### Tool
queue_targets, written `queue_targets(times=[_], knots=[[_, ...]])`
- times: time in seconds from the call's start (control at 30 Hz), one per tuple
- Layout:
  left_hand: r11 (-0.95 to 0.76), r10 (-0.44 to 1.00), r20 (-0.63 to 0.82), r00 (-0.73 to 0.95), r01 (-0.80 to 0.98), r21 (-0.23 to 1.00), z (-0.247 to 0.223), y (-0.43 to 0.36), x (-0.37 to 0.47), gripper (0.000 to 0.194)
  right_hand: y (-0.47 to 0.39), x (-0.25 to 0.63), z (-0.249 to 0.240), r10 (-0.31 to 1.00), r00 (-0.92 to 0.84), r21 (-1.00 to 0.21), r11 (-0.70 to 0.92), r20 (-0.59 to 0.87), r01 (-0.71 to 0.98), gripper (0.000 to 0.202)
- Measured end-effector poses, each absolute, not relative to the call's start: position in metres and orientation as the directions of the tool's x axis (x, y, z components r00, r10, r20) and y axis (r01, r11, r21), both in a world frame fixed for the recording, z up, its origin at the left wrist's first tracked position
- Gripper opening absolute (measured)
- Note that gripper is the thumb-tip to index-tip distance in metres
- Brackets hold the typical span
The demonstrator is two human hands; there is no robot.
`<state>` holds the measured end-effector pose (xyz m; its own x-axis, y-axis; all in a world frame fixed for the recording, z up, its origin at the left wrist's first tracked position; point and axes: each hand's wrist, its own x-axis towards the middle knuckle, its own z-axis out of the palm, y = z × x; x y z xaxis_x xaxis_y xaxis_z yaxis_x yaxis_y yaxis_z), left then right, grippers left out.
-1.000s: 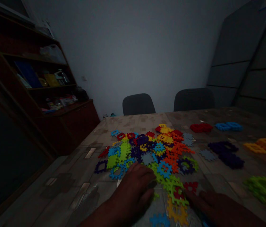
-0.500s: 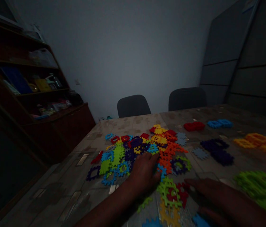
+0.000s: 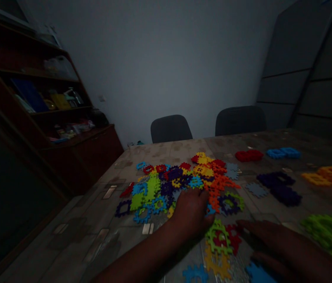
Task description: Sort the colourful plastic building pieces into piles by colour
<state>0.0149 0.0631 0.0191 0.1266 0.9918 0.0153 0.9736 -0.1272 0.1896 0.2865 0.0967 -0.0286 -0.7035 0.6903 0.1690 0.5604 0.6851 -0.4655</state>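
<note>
My left hand (image 3: 191, 209) reaches over the near side of a pile of colourful toothed plastic building pieces (image 3: 151, 188). Its fingers are bent, with the thumb apart; a blue piece (image 3: 210, 210) shows in the gap, and some fingertips are hidden. At the lower right, my right hand (image 3: 274, 240) is open and low over the table, fingers stretched. Its fingertips are close to a red piece (image 3: 234, 238), which lies against a light green square frame piece (image 3: 218, 236). Below those are a yellow piece (image 3: 217, 262) and a blue piece (image 3: 195, 273). Another blue piece (image 3: 259, 272) lies below the right thumb.
Colour groups lie to the right: red (image 3: 248, 155), light blue (image 3: 283, 153), dark purple (image 3: 280, 188), orange-yellow (image 3: 327, 174) and light green (image 3: 329, 236). A grey piece (image 3: 256, 189) lies between. Two chairs (image 3: 171, 129) stand behind the table (image 3: 101, 220); a shelf unit (image 3: 74, 157) is left.
The view has turned slightly left, so things appear further right. My left hand has shifted a little rightward over the pile. A small light green piece near my left forearm is no longer visible.
</note>
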Motion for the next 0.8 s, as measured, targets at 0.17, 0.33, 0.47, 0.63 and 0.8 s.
queue_targets(times=[0.17,0.33,0.47,0.63,0.8], knots=[[-0.099,0.995,0.004,0.101,0.974,0.203,0.018,0.061,0.022,0.038,0.103,0.295,-0.052,0.702,-0.691,-0.480,0.672,0.170,0.564,0.048],[-0.144,0.990,0.035,0.140,0.952,0.269,0.024,0.057,0.016,0.042,0.108,0.298,-0.059,0.710,-0.682,-0.491,0.664,0.177,0.564,0.047],[-0.298,0.954,0.080,0.290,0.880,0.369,0.032,0.025,-0.007,0.077,0.107,0.299,-0.057,0.715,-0.671,-0.508,0.659,0.195,0.555,0.045],[-0.582,0.775,0.102,0.623,0.643,0.498,0.025,-0.026,-0.030,0.070,0.105,0.298,-0.057,0.695,-0.683,-0.495,0.684,0.223,0.535,0.046],[-0.664,0.695,0.089,0.713,0.590,0.458,0.016,-0.042,-0.030,0.039,0.113,0.292,-0.058,0.669,-0.714,-0.496,0.701,0.209,0.512,0.046]])
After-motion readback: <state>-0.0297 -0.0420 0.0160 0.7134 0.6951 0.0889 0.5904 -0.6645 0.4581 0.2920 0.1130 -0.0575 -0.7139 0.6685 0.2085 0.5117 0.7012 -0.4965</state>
